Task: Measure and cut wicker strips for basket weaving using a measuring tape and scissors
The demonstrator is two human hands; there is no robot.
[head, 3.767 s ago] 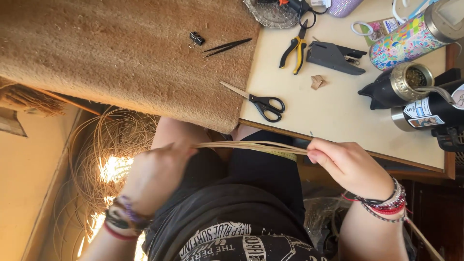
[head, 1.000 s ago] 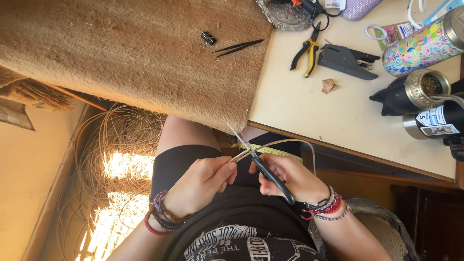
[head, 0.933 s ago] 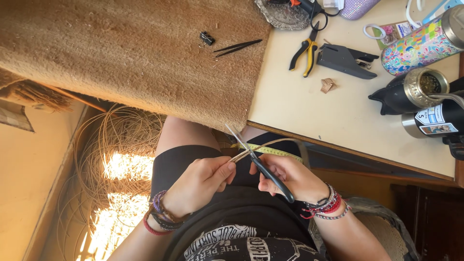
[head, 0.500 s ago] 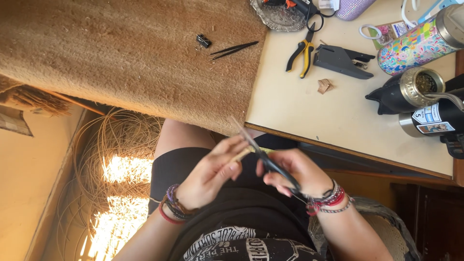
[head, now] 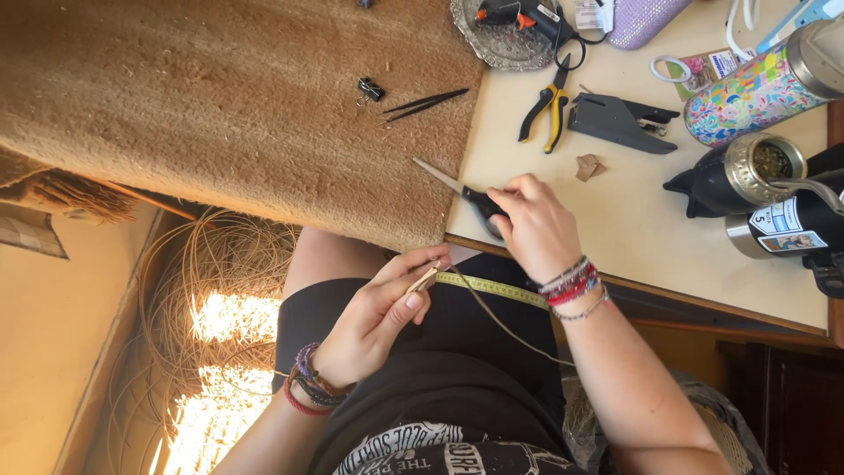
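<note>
My left hand (head: 378, 312) is over my lap, pinching the end of a thin pale reed strip (head: 425, 280) between thumb and fingers. The strip trails right and down across my dark shorts. A yellow measuring tape (head: 492, 288) lies across my lap just right of that hand. My right hand (head: 534, 227) reaches onto the cream table (head: 615, 224) and grips the black handles of a pair of scissors (head: 466, 195). Their blades point left, over the edge of the brown woven mat (head: 220, 97).
On the mat lie a black binder clip (head: 370, 89) and dark tweezers (head: 426, 104). The table carries yellow-handled pliers (head: 547, 105), a grey stapler (head: 615, 121), a colourful tumbler (head: 760, 88), a metal cup (head: 765, 163) and a silver tray (head: 501, 40). Coiled reed (head: 211, 299) lies on the floor at left.
My right hand has carried the scissors from my lap up onto the table. My left hand has stayed over my lap with the reed strip, dropping slightly.
</note>
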